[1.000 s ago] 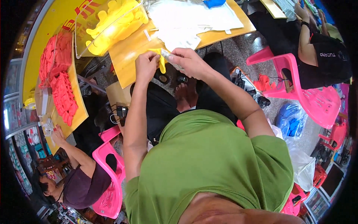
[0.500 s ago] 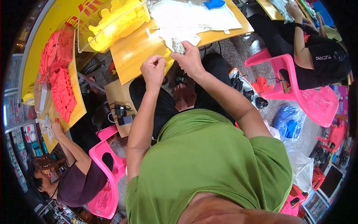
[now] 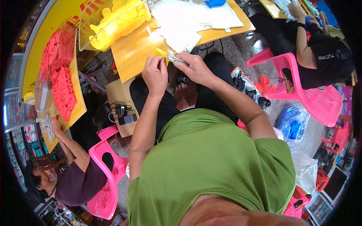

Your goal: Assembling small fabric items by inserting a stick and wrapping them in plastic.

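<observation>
Over the near edge of the wooden table, my two hands are close together. My left hand [image 3: 155, 74] is closed in a pinch at the lower end of a small yellow soft piece [image 3: 161, 52], which sticks up beside its fingertips. My right hand [image 3: 197, 68] is closed on a crumpled, clear-silvery plastic wrapper [image 3: 174, 57]. The wrapper meets the yellow piece between the hands; whether the piece is partly inside it I cannot tell. Just beyond lies a pile of white, thin wrappers [image 3: 184, 32] on the table.
Many yellow pieces fill a clear bin [image 3: 122, 24] on the wooden table [image 3: 130, 58]. A blue piece [image 3: 215, 3] lies at its far side. Red bundles [image 3: 63, 94] cover the left table, where another person [image 3: 81, 177] works. Someone else sits right, on a pink chair [image 3: 316, 101].
The yellow piece hung below my hands and now points up and away. My right hand has come down slightly, and the wrapper in it shows as a smaller bunch.
</observation>
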A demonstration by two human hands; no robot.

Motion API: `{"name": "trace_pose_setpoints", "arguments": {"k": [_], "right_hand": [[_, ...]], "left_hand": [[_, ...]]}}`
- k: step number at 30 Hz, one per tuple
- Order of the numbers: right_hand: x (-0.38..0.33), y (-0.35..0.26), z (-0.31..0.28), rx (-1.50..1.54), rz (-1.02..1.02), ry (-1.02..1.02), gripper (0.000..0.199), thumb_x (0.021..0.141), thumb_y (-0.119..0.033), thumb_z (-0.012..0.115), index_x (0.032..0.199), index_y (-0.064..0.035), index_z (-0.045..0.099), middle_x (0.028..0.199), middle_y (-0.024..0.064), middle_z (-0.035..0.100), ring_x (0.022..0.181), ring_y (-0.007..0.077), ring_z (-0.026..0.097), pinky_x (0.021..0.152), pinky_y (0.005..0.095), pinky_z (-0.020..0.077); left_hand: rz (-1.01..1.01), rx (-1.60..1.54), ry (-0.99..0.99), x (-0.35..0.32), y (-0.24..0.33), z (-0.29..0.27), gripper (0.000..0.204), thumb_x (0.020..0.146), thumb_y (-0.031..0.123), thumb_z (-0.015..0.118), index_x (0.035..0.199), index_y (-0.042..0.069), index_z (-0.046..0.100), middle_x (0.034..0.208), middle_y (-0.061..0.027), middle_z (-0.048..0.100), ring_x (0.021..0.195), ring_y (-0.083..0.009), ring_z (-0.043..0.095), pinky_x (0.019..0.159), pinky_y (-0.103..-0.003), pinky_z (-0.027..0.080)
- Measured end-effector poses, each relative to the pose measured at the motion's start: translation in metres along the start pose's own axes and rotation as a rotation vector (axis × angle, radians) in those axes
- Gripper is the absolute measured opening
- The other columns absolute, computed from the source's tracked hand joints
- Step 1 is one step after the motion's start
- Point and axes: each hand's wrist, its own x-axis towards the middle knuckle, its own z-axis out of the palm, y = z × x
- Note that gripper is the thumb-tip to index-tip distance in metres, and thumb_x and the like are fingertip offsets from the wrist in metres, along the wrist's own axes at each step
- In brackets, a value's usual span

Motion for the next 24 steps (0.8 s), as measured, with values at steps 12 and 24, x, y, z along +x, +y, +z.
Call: {"name": "trace_pose_setpoints", "arguments": {"k": [12, 24], "right_hand": [[0.010, -0.001, -0.031, 0.186, 0.397, -0.432, 0.017, 0.088, -0.017, 0.055, 0.088, -0.0004, 0.062, 0.065, -0.0023, 0.051, 0.060, 0.0059, 0.045, 0.056, 0.0224, 0.0390], [-0.009, -0.020, 0.000, 0.423, 0.485, 0.011, 0.016, 0.086, -0.018, 0.059, 0.086, -0.0027, 0.055, 0.061, -0.0019, 0.048, 0.048, 0.0043, 0.041, 0.040, 0.0203, 0.0310]], "left_hand": [[0.520, 0.302, 0.020, 0.000, 0.007, -0.014, 0.009, 0.074, 0.004, 0.060, 0.083, 0.006, 0.059, 0.081, -0.0079, 0.057, 0.077, -0.0267, 0.056, 0.070, -0.035, 0.045], [0.570, 0.321, -0.104, -0.008, 0.009, -0.015, 0.012, 0.076, 0.004, 0.057, 0.088, 0.003, 0.054, 0.084, -0.0110, 0.060, 0.079, -0.0263, 0.059, 0.073, -0.035, 0.047]]}}
